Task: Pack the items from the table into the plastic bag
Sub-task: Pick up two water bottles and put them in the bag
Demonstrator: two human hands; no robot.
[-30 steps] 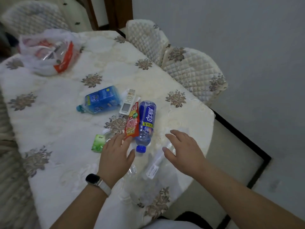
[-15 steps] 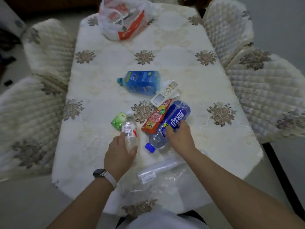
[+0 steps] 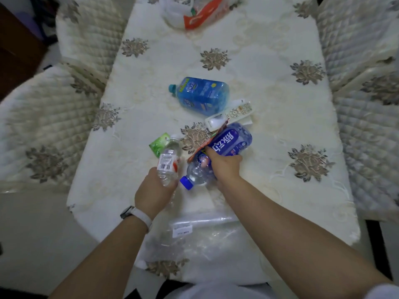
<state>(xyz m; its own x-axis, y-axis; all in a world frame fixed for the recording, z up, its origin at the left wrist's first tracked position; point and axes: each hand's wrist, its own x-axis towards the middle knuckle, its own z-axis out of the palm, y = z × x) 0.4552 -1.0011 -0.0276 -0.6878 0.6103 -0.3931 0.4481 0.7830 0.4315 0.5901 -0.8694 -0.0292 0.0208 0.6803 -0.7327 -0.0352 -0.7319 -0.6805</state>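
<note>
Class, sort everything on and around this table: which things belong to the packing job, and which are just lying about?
For the job: clear plastic bag; small water bottle, in the left hand; blue-capped bottle, in the right hand; red packet; green packet; big blue bottle; remote control.
Lying about: full bag at the far end; padded chairs.

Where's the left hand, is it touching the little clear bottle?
Touching. The head view shows the left hand holding the little clear bottle by its base.
</note>
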